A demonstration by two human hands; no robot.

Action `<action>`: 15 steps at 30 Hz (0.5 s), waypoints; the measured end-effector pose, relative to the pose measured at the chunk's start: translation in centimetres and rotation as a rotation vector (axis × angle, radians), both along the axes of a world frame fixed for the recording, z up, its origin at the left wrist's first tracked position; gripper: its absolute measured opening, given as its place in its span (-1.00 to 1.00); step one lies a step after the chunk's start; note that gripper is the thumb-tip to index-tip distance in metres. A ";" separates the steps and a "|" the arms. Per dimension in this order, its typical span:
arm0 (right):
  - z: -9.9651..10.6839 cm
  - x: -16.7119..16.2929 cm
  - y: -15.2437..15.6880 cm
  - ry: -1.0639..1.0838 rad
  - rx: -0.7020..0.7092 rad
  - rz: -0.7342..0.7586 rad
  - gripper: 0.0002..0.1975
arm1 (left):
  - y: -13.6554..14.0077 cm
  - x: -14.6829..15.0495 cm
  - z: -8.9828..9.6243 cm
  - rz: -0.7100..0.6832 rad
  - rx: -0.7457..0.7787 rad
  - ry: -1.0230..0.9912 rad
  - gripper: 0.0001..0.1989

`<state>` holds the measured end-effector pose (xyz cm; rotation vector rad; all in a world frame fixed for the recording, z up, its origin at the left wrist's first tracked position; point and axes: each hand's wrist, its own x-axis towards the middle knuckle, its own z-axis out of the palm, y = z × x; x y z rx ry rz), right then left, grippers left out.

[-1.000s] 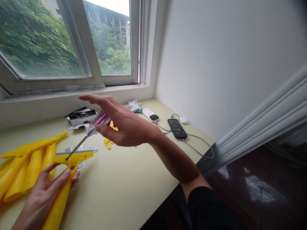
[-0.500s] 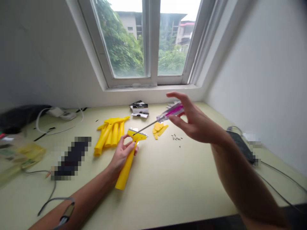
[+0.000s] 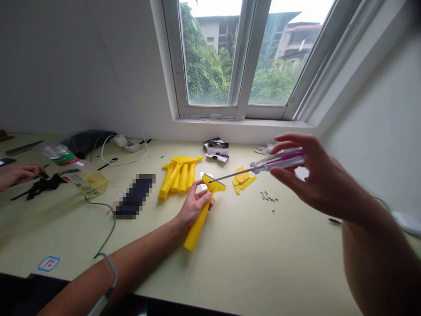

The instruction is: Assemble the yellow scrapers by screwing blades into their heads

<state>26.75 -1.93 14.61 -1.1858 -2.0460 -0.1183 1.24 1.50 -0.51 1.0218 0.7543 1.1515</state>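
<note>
My left hand (image 3: 195, 204) is closed around the neck of a yellow scraper (image 3: 199, 226), just under its wide head. A metal blade edge shows along the top of that head. In my right hand (image 3: 315, 175) is a screwdriver (image 3: 278, 161) with a clear and purple handle, held between thumb and fingers. Its shaft slants down to the left, and the tip meets the scraper head near a screw hole. Small screws (image 3: 268, 197) lie loose on the table to the right, beside flat yellow plastic pieces (image 3: 242, 179).
Several yellow scraper handles (image 3: 179, 175) are piled behind my left hand. Black and white boxes (image 3: 217, 149) sit below the window. A clear bottle (image 3: 87, 177), a pixelated dark object (image 3: 136, 197) and cables lie leftward. Another person's hand (image 3: 21, 174) holds something black at far left.
My view has swung left, bringing another person's hand into sight. The screwdriver tip stays at the scraper head, and the fingers of my right hand have shifted on its handle.
</note>
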 end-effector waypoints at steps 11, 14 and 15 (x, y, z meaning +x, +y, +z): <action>-0.1 -0.3 0.0 0.089 0.062 -0.030 -0.68 | -0.2 0.1 0.2 -0.024 -0.020 -0.013 -0.54; 0.2 -0.2 -0.1 0.327 0.147 0.060 -0.70 | -0.6 0.4 0.5 -0.048 0.007 -0.026 -0.55; 0.4 0.1 -0.2 0.390 0.194 0.065 -0.72 | -0.7 0.5 0.5 -0.053 0.005 -0.024 -0.54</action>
